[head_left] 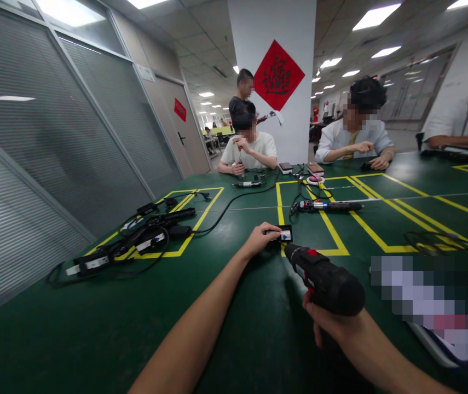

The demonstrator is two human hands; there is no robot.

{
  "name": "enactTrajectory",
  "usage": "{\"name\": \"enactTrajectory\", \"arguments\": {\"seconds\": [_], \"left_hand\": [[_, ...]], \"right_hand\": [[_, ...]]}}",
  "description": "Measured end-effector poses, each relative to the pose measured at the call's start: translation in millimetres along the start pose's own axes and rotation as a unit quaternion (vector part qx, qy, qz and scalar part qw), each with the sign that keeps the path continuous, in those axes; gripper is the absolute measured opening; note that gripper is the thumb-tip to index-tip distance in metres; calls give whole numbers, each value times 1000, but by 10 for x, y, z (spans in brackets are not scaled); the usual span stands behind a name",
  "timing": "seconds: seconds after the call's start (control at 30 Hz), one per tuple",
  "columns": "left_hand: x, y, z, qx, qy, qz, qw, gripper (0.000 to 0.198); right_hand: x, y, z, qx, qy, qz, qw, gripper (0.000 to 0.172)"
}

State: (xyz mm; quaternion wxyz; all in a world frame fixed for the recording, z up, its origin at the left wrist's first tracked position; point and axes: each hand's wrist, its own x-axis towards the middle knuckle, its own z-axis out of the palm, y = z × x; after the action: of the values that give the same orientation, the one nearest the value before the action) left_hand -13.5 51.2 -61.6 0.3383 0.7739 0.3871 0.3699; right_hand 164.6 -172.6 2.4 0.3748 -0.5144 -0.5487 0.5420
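My left hand [259, 236] reaches forward over the green table [106, 323] and pinches a small black part with a white label [285, 235], holding it on the table surface. My right hand [329, 322] grips a black electric screwdriver with red marks [323, 278]. The tool's front end points at the small part and sits right behind it, close to a yellow line.
A pile of black cables and power adapters [135, 241] lies at the left. Another electric screwdriver [326, 206] rests farther ahead in a yellow box. A blurred flat object [434, 301] sits at the right. Several people sit at the far side.
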Motion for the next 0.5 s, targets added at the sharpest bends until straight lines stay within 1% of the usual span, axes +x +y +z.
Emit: {"name": "enactTrajectory", "arguments": {"seconds": [0.13, 0.27, 0.4, 0.5], "left_hand": [[6, -25, -6, 2, -8, 6, 1000, 28], [4, -26, -21, 3, -10, 9, 1000, 29], [-5, -3, -36, -4, -15, 11, 1000, 28], [-14, 12, -43, -10, -14, 12, 1000, 28]], "right_hand": [[-42, -80, -22, -14, 2, 8, 1000, 27], [-8, -26, -28, -52, 2, 18, 998, 24], [29, 34, -25, -41, 2, 13, 999, 19], [27, 48, -27, -39, 2, 16, 999, 20]]}}
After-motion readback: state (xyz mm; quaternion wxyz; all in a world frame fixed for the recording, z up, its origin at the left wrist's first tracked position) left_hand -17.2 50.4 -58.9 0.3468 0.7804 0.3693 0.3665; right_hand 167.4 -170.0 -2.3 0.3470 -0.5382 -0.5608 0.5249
